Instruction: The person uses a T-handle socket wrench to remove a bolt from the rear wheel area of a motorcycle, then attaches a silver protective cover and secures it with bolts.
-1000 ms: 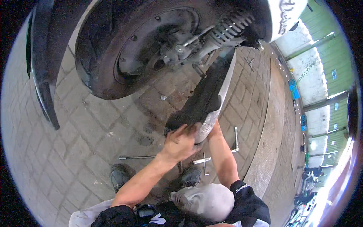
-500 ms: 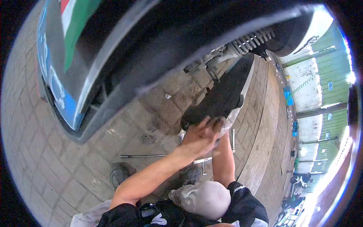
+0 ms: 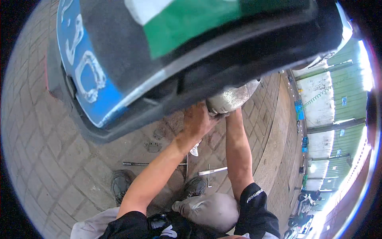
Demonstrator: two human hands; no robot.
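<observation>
While left hand (image 3: 199, 121) grips, silver part (image 3: 230, 97) sits just beyond fingers.

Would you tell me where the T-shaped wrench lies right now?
The T-shaped wrench lies on the paving bricks, low in the head view between the forearms, beside the right shoe.

Brick paving (image 3: 47, 167), long metal tools (image 3: 153, 163) (perhaps 2 wrenches), green fence (image 3: 342, 95).

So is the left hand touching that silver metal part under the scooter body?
Touching. The head view shows the left hand pressed against the silver metal part, with no gap between them.
</observation>
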